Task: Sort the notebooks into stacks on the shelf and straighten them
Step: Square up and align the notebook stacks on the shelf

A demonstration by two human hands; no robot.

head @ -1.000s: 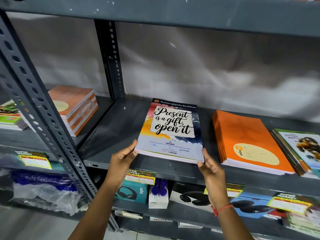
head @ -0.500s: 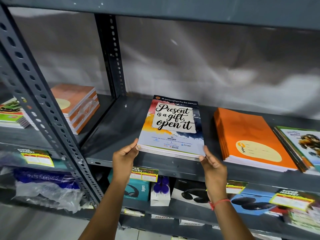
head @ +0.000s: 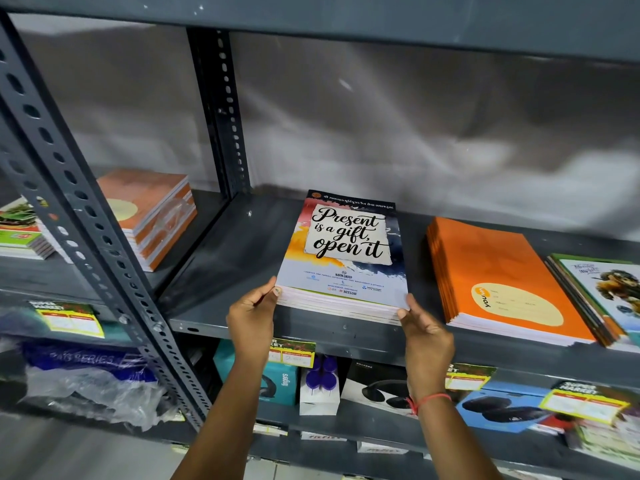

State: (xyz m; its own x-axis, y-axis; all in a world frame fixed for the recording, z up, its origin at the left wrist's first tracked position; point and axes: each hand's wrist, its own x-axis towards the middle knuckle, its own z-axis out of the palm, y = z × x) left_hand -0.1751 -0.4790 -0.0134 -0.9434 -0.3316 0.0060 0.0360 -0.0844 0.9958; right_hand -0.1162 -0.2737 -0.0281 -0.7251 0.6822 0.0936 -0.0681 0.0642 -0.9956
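A stack of notebooks with a "Present is a gift, open it" cover [head: 346,251] lies flat on the grey metal shelf [head: 242,258], near its front edge. My left hand [head: 252,317] presses the stack's front left corner. At the front right corner my right hand [head: 424,336] touches it with the fingertips. To the right sits an orange notebook stack [head: 498,275], and beyond it a stack with a cartoon cover [head: 606,292] runs out of frame.
A perforated upright post [head: 86,216] divides the bays. The left bay holds an orange-brown notebook stack [head: 152,209] and green-red books [head: 20,230]. Below are headphone boxes [head: 377,386], yellow price tags [head: 292,351] and a plastic-wrapped package [head: 86,379].
The stack has been pushed a little deeper onto the shelf and squared up. Both hands stayed at its front corners and followed it.
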